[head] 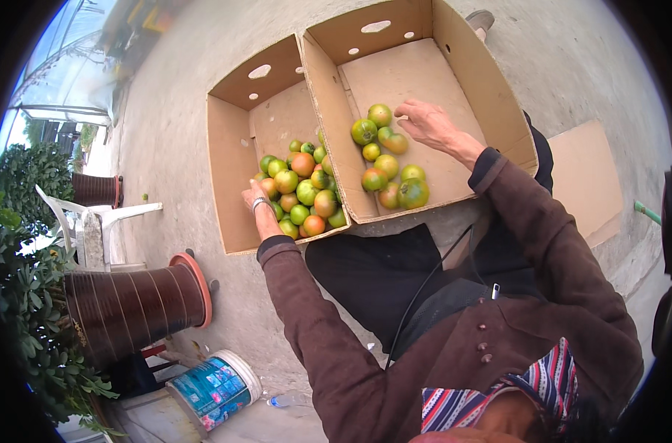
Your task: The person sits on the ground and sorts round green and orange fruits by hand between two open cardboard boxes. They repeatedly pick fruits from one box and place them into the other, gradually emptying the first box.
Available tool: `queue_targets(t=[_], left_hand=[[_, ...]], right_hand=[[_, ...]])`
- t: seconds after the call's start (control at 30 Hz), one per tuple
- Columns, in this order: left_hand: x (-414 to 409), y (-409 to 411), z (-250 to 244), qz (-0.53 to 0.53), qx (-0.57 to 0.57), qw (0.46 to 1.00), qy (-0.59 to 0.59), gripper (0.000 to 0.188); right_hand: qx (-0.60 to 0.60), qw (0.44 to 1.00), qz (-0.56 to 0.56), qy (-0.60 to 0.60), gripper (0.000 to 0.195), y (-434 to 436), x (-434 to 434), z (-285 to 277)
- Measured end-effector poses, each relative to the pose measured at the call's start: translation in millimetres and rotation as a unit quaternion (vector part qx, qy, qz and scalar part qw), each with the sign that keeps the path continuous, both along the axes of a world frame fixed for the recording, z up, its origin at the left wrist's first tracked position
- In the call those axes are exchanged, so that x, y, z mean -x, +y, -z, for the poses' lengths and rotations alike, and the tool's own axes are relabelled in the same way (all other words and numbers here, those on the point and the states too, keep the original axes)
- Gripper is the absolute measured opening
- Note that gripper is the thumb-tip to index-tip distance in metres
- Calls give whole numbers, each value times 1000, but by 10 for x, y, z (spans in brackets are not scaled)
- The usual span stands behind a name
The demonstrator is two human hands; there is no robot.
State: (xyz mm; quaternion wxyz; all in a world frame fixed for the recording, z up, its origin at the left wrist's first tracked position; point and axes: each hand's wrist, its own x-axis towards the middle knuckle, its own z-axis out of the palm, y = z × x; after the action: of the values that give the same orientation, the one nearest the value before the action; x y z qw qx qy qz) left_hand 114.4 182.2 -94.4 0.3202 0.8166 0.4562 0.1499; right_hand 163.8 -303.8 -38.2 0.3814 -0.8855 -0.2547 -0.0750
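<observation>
Two open cardboard boxes stand side by side on the ground. The left cardboard box (229, 166) holds a heap of green and orange tomatoes (306, 191) at its near end. My left hand (256, 195), with a watch on the wrist, is at the left edge of this heap; its fingertips are partly hidden, so its hold is unclear. In the right cardboard box (482, 83) several mostly green tomatoes (387, 166) lie along the left side and near end. My right hand (424, 123) hovers over that box, just right of the tomatoes, fingers curved apart and nothing seen between them.
A flat cardboard piece (587, 180) lies on the concrete at the right. On the left are a brown ribbed plant pot (139, 307), a white plastic chair (106, 227), a printed bucket (217, 390) and a plastic bottle (289, 400). A shoe (480, 20) shows beyond the right box.
</observation>
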Motion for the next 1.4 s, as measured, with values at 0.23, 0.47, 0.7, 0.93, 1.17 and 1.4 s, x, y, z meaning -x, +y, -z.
queue_targets(t=[0.23, 0.47, 0.7, 0.93, 1.17, 1.4], left_hand=[[-356, -1919, -1333, 124, -4, 941, -315, 57], [-711, -3097, -1033, 249, 192, 863, -395, 46], [-638, -3349, -788, 363, 31, 907, -210, 46], [-662, -3273, -766, 340, 97, 928, -120, 49], [-679, -3270, -684, 346, 87, 929, -96, 53], [-680, -3205, -691, 314, 144, 936, -62, 64]], right_hand=[[22, 997, 70, -1, 19, -112, -71, 188], [124, 990, 25, 64, 22, -65, -48, 347], [205, 975, -55, 72, 35, 42, -118, 813], [214, 943, -41, 252, 49, 335, -218, 814], [157, 933, -5, 323, 48, 223, -192, 705], [-35, 892, 16, 450, 47, -114, -221, 41]])
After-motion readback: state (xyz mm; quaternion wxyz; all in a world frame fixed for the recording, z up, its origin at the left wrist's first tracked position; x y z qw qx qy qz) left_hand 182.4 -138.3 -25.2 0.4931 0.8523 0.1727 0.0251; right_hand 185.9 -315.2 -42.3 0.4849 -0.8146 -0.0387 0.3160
